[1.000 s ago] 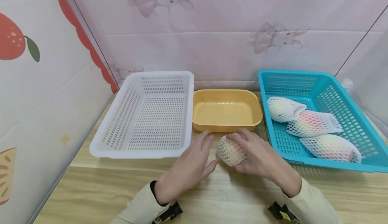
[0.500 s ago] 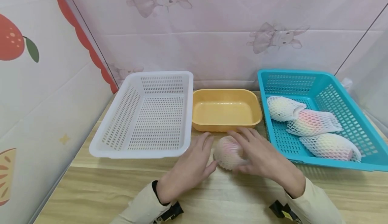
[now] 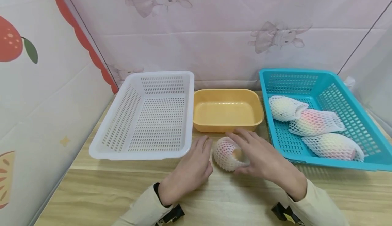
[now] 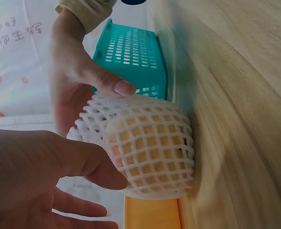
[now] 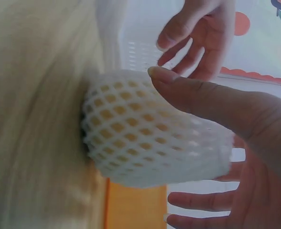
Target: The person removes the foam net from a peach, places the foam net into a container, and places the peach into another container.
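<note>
A round, yellow-and-pink fruit in a white foam net [image 3: 226, 154] rests on the wooden table between the two hands. The net's mouth faces the right hand, and bare fruit shows through it in the head view. Just left of the net is the left hand [image 3: 191, 170], its fingers fairly straight; in the left wrist view its thumb reaches the net's side [image 4: 155, 152]. On the other side the right hand [image 3: 264, 156] spreads its fingers around the mouth. Seen from the right wrist, its thumb overlaps the net [image 5: 131, 129], with straight fingers behind.
A white perforated basket [image 3: 99, 141] stands at the left and a yellow basin [image 3: 228, 129] behind the hands. At the right, a teal basket [image 3: 324, 163] holds several netted fruits [image 3: 315, 122]. A printed cloth wall [image 3: 220, 56] closes off the back.
The netted fruit has shifted slightly left and turned, so its open mouth now shows. The right hand's fingers have loosened from it; the left hand has moved only slightly.
</note>
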A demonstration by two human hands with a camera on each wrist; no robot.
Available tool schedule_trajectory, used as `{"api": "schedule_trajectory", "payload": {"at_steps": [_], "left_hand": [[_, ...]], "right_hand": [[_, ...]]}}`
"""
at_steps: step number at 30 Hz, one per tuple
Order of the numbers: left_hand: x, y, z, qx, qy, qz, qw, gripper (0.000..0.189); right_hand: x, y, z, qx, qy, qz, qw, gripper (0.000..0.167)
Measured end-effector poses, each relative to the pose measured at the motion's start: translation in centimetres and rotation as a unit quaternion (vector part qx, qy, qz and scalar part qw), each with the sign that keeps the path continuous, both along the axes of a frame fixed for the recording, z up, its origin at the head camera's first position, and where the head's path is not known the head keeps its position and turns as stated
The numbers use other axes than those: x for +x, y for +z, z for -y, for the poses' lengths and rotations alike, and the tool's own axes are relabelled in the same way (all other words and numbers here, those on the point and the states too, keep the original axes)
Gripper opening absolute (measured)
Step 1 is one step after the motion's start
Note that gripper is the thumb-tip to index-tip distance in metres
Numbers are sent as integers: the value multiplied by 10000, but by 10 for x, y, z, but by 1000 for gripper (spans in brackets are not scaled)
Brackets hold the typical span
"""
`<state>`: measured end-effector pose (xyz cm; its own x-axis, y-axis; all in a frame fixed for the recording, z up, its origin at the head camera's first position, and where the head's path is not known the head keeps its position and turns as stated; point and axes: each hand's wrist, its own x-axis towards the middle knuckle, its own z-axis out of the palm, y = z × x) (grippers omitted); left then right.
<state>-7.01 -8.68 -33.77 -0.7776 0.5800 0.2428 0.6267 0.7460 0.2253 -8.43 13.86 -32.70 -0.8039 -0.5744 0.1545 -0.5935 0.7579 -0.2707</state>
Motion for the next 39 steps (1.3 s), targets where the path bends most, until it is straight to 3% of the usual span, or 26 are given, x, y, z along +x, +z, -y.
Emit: {"api": "schedule_trajectory", "payload": {"at_steps": [13, 19, 26, 32, 35, 39], "left_hand": [[0, 0, 0, -322, 149, 482, 9982, 62], [3, 18, 2, 156, 49, 1117, 9936, 63], [0, 41, 10, 804, -160, 858, 9929, 58], [-19, 57, 22, 1215, 27, 548, 9911, 49], [-29, 60, 23, 1435, -79, 375, 9889, 37], [-36, 57, 18, 1995, -533, 836, 9749, 24]], "right_hand": [[-5, -29, 14, -855, -84, 45, 9963, 92], [-12, -36, 15, -1258, -159, -135, 9918, 91], [-11, -23, 11, -1944, -165, -151, 9807, 88], [-10, 0, 4, -3100, -442, 273, 9493, 83], [-11, 13, -2, -3710, -464, 712, 9248, 82], [-14, 25, -9, -4483, -287, 1461, 8814, 83]]}}
